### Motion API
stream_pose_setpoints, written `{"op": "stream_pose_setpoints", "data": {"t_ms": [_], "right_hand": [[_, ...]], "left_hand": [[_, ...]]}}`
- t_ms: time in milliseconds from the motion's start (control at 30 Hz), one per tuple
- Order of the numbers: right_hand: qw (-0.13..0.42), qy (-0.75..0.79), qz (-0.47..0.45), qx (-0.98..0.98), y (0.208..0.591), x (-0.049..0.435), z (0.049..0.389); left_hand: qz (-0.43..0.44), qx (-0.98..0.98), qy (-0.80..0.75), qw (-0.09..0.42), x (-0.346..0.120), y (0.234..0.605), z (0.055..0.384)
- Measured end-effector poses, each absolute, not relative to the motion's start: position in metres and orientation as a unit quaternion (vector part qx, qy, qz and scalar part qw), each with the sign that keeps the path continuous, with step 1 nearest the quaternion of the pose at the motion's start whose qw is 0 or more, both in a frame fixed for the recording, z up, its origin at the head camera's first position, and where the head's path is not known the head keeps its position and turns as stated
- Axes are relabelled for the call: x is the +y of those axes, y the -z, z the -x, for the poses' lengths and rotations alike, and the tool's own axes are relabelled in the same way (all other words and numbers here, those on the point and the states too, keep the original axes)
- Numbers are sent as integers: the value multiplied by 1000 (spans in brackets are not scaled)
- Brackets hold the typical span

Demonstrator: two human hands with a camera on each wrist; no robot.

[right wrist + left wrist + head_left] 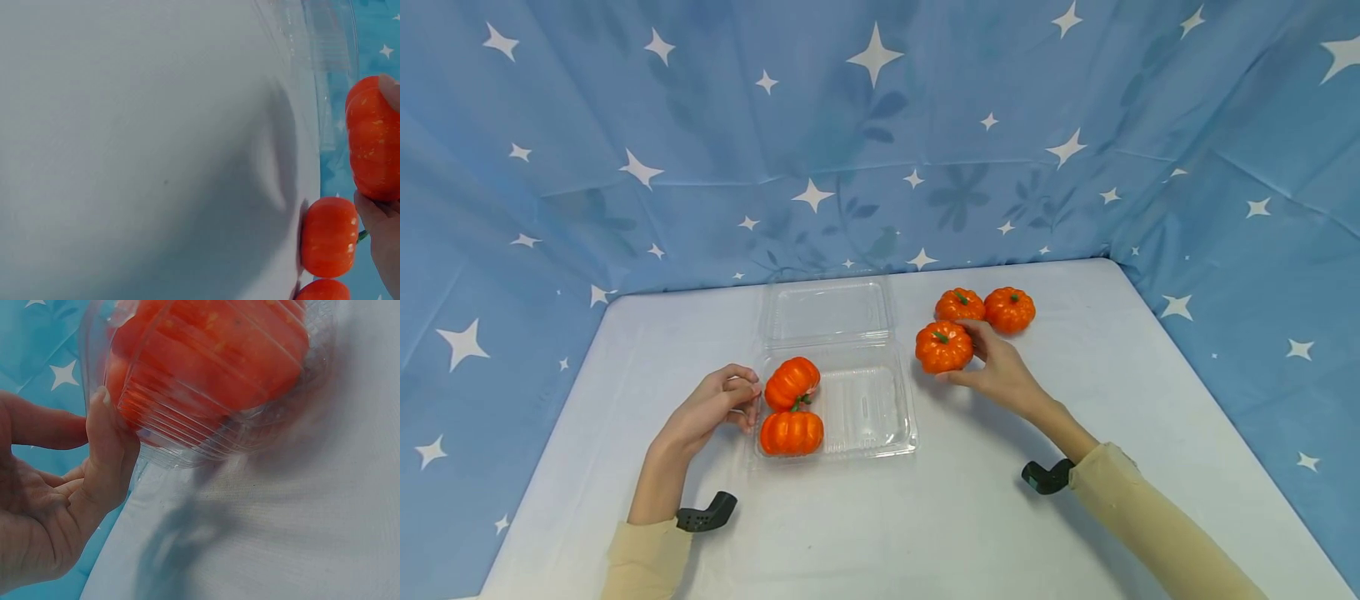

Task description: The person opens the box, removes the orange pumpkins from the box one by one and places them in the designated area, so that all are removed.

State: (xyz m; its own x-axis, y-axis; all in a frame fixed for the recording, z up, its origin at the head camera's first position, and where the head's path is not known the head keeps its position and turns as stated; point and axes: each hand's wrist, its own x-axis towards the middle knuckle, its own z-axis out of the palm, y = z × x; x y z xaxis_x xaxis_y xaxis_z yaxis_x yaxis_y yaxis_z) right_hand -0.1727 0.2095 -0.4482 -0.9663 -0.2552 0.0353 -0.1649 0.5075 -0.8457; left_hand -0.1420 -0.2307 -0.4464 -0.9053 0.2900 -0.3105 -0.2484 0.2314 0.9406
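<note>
A small orange toy pumpkin [943,347] with a green stem is gripped between the thumb and fingers of my right hand [1000,372], to the right of the clear plastic clamshell box [868,408]. In the right wrist view that pumpkin [375,140] hangs above the table. At the box's left edge, my left hand [718,404] pinches the rim, its fingertips [103,409] on the clear wall in the left wrist view. Two more pumpkins, an upper one [792,383] and a lower one [792,433], lie tipped on their sides in the left part of the box.
Two further pumpkins, one left [960,307] and one right [1010,310], sit side by side at the back of the white table [880,533]. The box's lid [829,310] lies folded open toward the back. Blue star-patterned cloth [880,125] surrounds the table's back and sides.
</note>
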Motion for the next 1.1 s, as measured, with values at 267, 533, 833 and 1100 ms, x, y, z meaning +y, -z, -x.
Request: {"op": "stream_pose_setpoints", "data": {"t_ms": [267, 533, 833, 1100], "right_hand": [[36, 461, 97, 881, 457, 225, 174], [49, 439, 65, 895, 465, 237, 177], [80, 423, 44, 901, 469, 244, 178], [93, 413, 46, 905, 472, 252, 180]], "left_hand": [[-18, 751, -622, 218, -230, 446, 143], [-19, 756, -616, 220, -230, 445, 142], [-17, 756, -616, 219, -230, 444, 141], [-14, 758, -615, 218, -230, 443, 141]]}}
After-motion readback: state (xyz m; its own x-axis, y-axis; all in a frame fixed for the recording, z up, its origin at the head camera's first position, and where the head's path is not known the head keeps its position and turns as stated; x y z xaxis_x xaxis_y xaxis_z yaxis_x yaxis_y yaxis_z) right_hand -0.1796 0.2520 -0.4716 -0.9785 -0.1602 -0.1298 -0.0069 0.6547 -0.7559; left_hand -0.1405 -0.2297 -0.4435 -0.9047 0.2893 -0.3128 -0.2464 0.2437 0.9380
